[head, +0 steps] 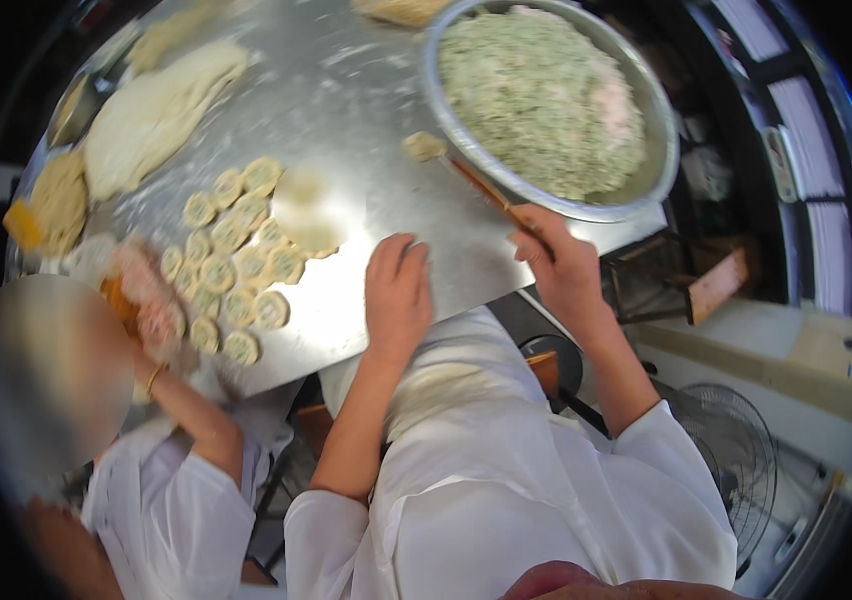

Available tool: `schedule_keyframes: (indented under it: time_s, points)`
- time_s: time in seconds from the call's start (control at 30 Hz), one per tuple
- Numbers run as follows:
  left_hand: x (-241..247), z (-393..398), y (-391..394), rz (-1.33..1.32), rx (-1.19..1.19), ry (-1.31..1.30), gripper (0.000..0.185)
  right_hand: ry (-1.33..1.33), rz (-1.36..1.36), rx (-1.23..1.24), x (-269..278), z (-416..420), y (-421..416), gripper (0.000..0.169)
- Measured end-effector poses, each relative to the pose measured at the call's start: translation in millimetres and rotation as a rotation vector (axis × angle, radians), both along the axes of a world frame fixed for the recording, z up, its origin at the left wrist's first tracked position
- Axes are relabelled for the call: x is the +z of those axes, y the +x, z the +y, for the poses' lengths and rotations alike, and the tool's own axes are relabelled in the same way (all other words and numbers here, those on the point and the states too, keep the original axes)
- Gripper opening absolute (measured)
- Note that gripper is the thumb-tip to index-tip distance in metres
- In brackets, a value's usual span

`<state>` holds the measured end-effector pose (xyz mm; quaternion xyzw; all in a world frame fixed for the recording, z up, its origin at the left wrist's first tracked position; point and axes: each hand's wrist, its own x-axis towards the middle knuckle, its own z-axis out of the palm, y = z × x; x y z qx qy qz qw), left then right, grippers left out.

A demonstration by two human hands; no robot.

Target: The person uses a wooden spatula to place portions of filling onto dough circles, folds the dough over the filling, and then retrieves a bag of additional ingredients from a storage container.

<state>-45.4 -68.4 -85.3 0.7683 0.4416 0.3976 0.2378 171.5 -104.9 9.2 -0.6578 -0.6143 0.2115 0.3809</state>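
Observation:
My right hand (564, 262) grips a slim wooden-handled tool (482, 180) beside the large metal bowl. A small pale lump (423, 146) sits at the tool's far end, over the tabletop; its blade cannot be made out. Green-flecked filling (538, 105) with a pinkish patch heaps up in the steel bowl (662, 169). My left hand (398, 296) is at the table's near edge, back upward and fingers bent together. Whatever may lie under its palm is hidden. Left of it, several round filled dough pieces (234, 232) lie in a loose cluster on the metal table (336, 292).
A co-worker's gloved hand (148, 292) is beside the dough pieces at left. Behind them lie a large dough slab (159, 120) and a rounder dough lump (59, 202) with a yellow scraper (22, 227). A wire-caged fan (733, 457) stands on the floor at right.

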Motion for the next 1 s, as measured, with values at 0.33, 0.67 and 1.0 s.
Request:
schedule_keyframes:
  time_s: [0.33, 0.67, 1.0]
  points:
    - [0, -6, -2, 0.115, 0.01, -0.035, 0.023, -0.201, -0.819, -0.177, 130, 1, 101, 0.013]
    - [3, -7, 2, 0.105, 0.029, 0.005, 0.02, -0.228, -1.032, 0.011, 109, 47, 76, 0.009]
    - [3, 1, 6, 0.07, 0.007, 0.034, 0.022, -0.128, -0.971, 0.042, 91, 43, 78, 0.018]
